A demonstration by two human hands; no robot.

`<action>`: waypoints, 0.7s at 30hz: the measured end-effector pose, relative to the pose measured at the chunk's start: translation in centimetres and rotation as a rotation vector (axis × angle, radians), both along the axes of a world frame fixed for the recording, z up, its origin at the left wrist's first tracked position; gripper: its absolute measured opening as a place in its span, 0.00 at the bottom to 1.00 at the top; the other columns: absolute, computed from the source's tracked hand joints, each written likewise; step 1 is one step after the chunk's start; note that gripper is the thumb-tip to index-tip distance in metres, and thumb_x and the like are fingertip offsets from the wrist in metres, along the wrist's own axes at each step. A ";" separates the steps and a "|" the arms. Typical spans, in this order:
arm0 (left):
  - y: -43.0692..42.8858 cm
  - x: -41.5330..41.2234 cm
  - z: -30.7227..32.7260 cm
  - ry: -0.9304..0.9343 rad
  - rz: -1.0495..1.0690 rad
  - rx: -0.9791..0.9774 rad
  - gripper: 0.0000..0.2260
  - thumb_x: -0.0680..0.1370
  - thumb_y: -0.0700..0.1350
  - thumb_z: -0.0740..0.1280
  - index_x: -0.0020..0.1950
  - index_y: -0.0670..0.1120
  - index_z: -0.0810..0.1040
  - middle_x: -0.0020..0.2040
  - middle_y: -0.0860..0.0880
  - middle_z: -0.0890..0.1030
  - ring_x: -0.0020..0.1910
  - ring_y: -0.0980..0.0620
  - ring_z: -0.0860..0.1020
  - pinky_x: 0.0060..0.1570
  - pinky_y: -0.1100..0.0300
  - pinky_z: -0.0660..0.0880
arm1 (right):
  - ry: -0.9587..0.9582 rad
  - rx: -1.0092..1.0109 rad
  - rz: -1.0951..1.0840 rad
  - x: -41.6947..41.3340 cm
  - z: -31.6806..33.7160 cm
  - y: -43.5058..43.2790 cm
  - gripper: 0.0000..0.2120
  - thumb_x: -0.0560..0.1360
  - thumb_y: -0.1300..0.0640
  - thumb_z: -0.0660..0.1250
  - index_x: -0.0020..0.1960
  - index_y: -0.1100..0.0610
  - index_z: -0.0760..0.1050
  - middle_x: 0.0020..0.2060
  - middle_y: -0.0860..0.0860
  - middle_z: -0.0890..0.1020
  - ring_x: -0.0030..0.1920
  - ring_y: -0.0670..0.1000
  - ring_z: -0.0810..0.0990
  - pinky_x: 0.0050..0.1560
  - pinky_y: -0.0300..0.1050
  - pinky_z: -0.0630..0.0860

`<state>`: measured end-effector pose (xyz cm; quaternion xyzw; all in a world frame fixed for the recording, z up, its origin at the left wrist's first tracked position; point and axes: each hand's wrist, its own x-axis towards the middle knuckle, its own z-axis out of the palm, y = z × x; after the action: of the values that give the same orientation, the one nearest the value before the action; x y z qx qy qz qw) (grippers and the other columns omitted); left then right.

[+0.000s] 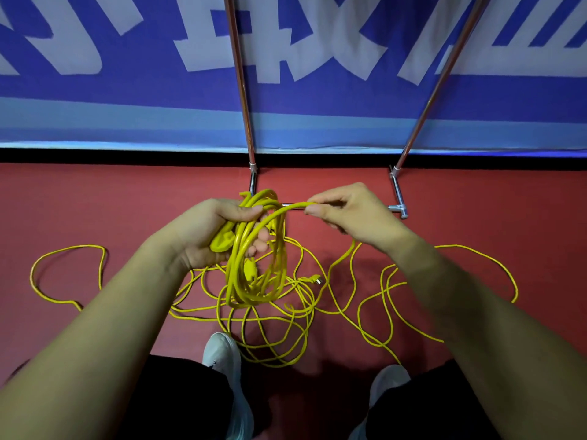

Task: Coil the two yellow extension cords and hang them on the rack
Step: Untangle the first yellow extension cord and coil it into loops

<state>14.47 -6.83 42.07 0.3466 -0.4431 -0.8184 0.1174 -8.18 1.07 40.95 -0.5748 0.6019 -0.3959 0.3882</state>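
Gripping the hanging coil (254,274) in the curled left hand (206,230) at frame centre, pinching 1 free strand (292,207) in the right hand (352,214) just to its right — stretched level between both, then falling to loose cord (390,300) lower right, rack legs (243,90) behind at top.

place: indoor sports hall, it seems | red floor (95,201) | blue lettered banner (127,100)

A: How is the left hand (209,236) posed?
B: Thumb on top, fingers curled beneath, gripping hanging loops of yellow extension cord (254,274); its bare forearm (111,312) enters from lower left.
A: And the right hand (352,214)?
B: Just beside the left hand and level with it, thumb and forefinger pinching a strand of that cord.
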 end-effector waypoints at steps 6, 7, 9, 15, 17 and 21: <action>0.6 -0.3 -0.3 0.100 -0.200 0.108 0.12 0.67 0.48 0.75 0.42 0.42 0.79 0.27 0.50 0.71 0.21 0.54 0.70 0.24 0.62 0.70 | 0.063 -0.083 0.070 1.7 1.1 -0.7 0.04 0.72 0.59 0.74 0.43 0.60 0.83 0.24 0.42 0.75 0.26 0.39 0.69 0.30 0.31 0.64; 0.4 -0.3 -0.4 0.105 -0.205 0.097 0.15 0.66 0.51 0.77 0.43 0.43 0.78 0.27 0.51 0.70 0.21 0.55 0.69 0.25 0.63 0.69 | 0.057 -0.078 0.058 1.1 1.1 -0.7 0.05 0.72 0.59 0.75 0.41 0.59 0.82 0.23 0.43 0.75 0.26 0.40 0.68 0.30 0.33 0.64; -0.1 0.0 -1.0 0.021 -0.147 -0.031 0.21 0.65 0.55 0.76 0.46 0.44 0.74 0.26 0.54 0.73 0.21 0.58 0.71 0.26 0.63 0.69 | 0.101 -0.053 0.077 -0.5 0.6 -0.8 0.05 0.72 0.58 0.74 0.41 0.59 0.81 0.25 0.47 0.76 0.28 0.44 0.70 0.31 0.40 0.67; -1.5 0.8 -2.0 0.056 -0.114 0.039 0.18 0.72 0.52 0.73 0.52 0.42 0.72 0.28 0.51 0.71 0.23 0.54 0.70 0.29 0.58 0.65 | 0.148 0.082 0.125 -2.9 -2.0 -0.2 0.08 0.77 0.59 0.69 0.44 0.64 0.80 0.33 0.57 0.80 0.36 0.47 0.77 0.44 0.45 0.75; -1.4 0.8 -2.1 -0.003 -0.127 -0.050 0.27 0.65 0.57 0.78 0.52 0.42 0.72 0.28 0.52 0.74 0.23 0.55 0.73 0.29 0.59 0.68 | 0.044 0.055 0.075 -2.4 -1.8 -0.3 0.09 0.78 0.60 0.67 0.48 0.66 0.81 0.31 0.54 0.76 0.33 0.48 0.74 0.39 0.42 0.74; -1.0 0.8 -1.8 0.101 -0.156 0.028 0.22 0.69 0.55 0.77 0.49 0.41 0.74 0.27 0.51 0.71 0.22 0.54 0.71 0.27 0.61 0.68 | 0.129 0.004 0.088 -1.4 -0.8 -0.2 0.09 0.78 0.58 0.67 0.51 0.62 0.83 0.24 0.40 0.74 0.27 0.39 0.69 0.33 0.30 0.65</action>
<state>15.27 -7.81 40.29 0.2710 -0.4506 -0.8476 0.0708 -9.61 0.87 40.12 -0.6241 0.6006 -0.3394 0.3669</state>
